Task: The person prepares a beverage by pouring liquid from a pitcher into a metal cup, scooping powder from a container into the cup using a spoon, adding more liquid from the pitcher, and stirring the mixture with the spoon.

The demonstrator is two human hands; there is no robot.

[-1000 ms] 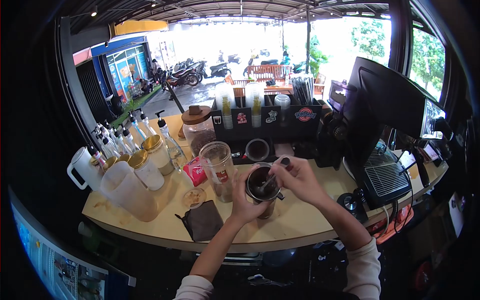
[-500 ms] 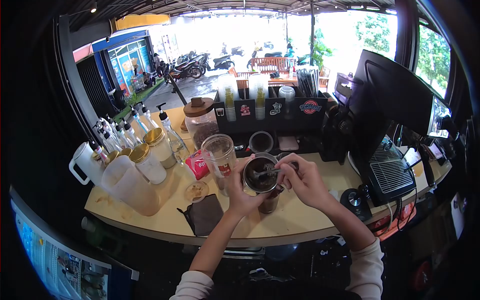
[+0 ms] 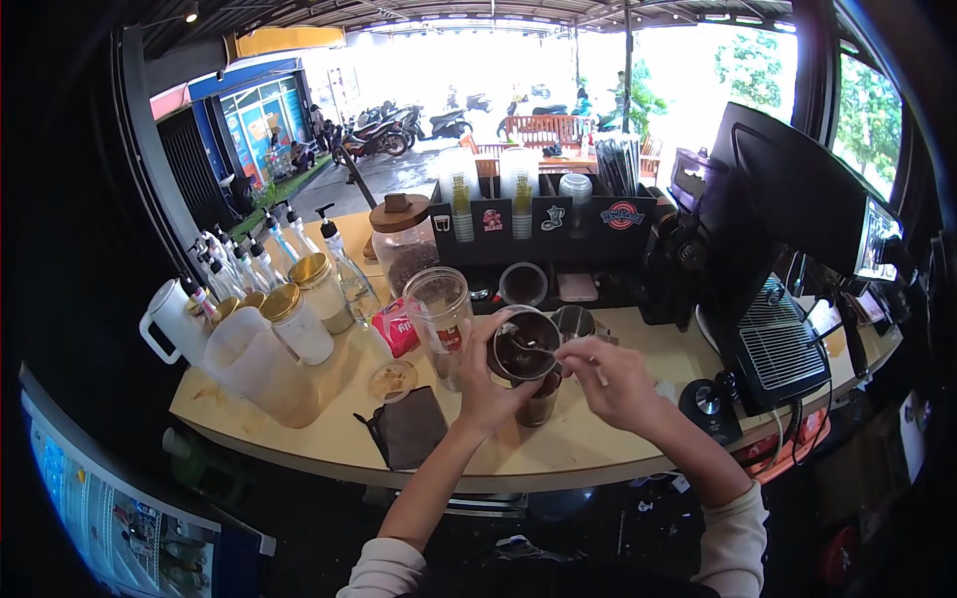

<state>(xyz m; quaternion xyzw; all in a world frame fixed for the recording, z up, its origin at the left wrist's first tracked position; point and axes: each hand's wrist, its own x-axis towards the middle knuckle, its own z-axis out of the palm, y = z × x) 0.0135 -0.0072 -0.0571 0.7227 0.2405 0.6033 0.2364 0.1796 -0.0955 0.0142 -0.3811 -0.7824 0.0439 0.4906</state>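
My left hand (image 3: 486, 397) is wrapped round a round metal cup (image 3: 526, 310) with a dark brown content inside. My right hand (image 3: 620, 387) pinches the handle of a spoon (image 3: 541, 351), whose bowl dips into that cup. Beneath the cup, on the counter, stands a glass (image 3: 539, 407) with something brown in it, partly covered by my fingers. Just left of my left hand is a tall clear jar (image 3: 436, 299) without a lid. A dark cup (image 3: 575, 321) shows behind my right hand.
Left on the wooden counter (image 3: 339, 439) are a translucent pitcher (image 3: 254, 364), gold-lidded jars (image 3: 299, 324), pump bottles (image 3: 344, 259), a pink packet (image 3: 396, 331) and a dark cloth (image 3: 413, 429). A black cup organizer (image 3: 578, 219) stands behind. A coffee machine (image 3: 773, 334) is at right.
The spoon and my right hand have shifted slightly to the right and down, and the spoon has turned in the cup. The dark cup behind my right hand now shows more.
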